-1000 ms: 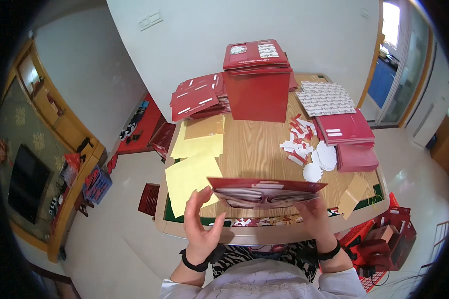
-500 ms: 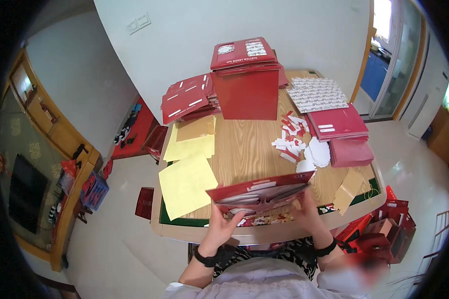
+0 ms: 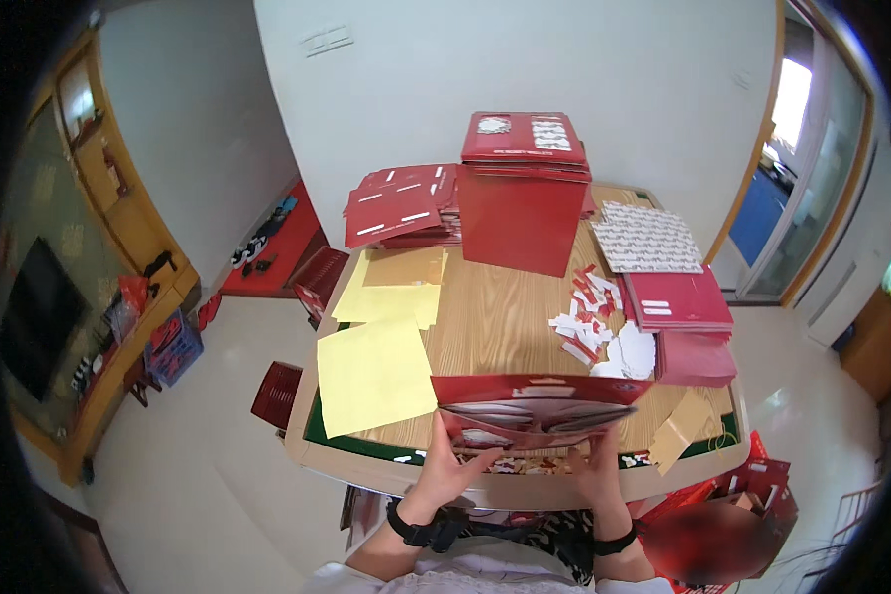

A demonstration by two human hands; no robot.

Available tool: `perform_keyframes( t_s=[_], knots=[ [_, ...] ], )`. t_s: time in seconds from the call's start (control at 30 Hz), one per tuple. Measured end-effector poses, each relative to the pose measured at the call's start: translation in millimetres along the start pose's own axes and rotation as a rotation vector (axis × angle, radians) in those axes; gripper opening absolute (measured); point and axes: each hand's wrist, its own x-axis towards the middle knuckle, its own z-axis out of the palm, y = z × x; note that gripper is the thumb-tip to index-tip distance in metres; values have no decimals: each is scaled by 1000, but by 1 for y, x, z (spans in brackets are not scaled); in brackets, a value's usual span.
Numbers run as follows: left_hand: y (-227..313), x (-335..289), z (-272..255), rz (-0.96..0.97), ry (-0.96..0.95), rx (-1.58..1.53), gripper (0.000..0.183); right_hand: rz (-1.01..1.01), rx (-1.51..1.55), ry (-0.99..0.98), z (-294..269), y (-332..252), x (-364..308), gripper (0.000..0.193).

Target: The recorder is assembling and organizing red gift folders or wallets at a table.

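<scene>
Right, here is how things stand, placed from the tall red box (image 3: 522, 216) at the far side of the counter (image 3: 505, 317).

Thing in hand: a flat red folded carton (image 3: 535, 408), at the near edge of the counter, straight toward me from the tall red box.

Left hand: my left hand (image 3: 447, 473) grips the carton's left end from below, thumb up along its side, fingers spread under the flap.

Right hand: my right hand (image 3: 594, 475) grasps the carton's right lower edge; most of its fingers are hidden behind the card.

Pose: both forearms rise from the lower edge, wrists bent back, palms facing each other, a dark band on each wrist.

Doing it well: I judge the carton wants even pressure from both ends, so the walls spring open squarely and the creases do not buckle.

Nearby: yellow sheets (image 3: 376, 371) lie left and nearer me from the tall red box; white and red paper scraps (image 3: 599, 332) lie right of it, nearer me.

Further: a stack of flat red cartons (image 3: 401, 203) sits just left of the tall red box.
</scene>
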Motion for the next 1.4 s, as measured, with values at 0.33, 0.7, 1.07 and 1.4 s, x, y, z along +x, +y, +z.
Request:
perform_keyframes(
  t_s=[0.33,0.7,1.07,1.4],
  knots=[
    [16,7,1,61,54,112,90,28,-70,-68,-10,22,-3,68],
    [0,3,-11,-10,-14,-38,94,-9,23,-45,0,-12,10,73],
    [91,16,-7,585,98,906,39,-104,43,142,-5,-38,19,70],
    [98,27,0,513,19,1000,21,-626,-682,-57,1,-142,22,42]
  ],
)
